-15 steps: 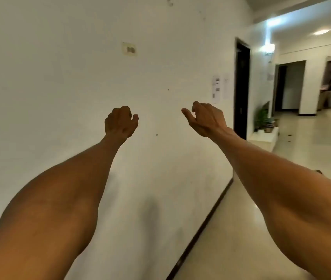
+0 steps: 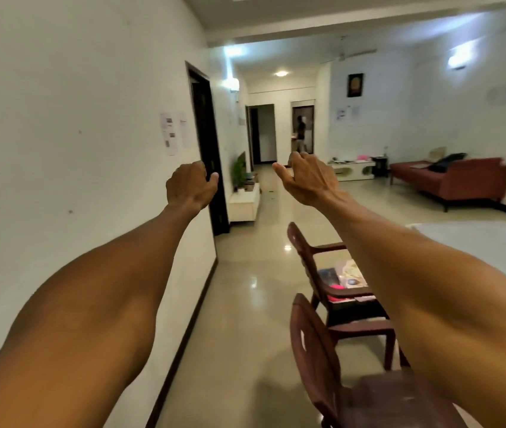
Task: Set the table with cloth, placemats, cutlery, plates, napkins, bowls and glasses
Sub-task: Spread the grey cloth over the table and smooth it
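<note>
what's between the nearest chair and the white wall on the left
Only bare glossy floor separates the nearest chair from the white wall, seen in the head view.

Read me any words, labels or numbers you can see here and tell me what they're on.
None can be read.
Papers on the left wall: print too blurred.
Papers on the far wall: too small.
Framed picture: no legible text.
Items on the chair: blurred.
</note>
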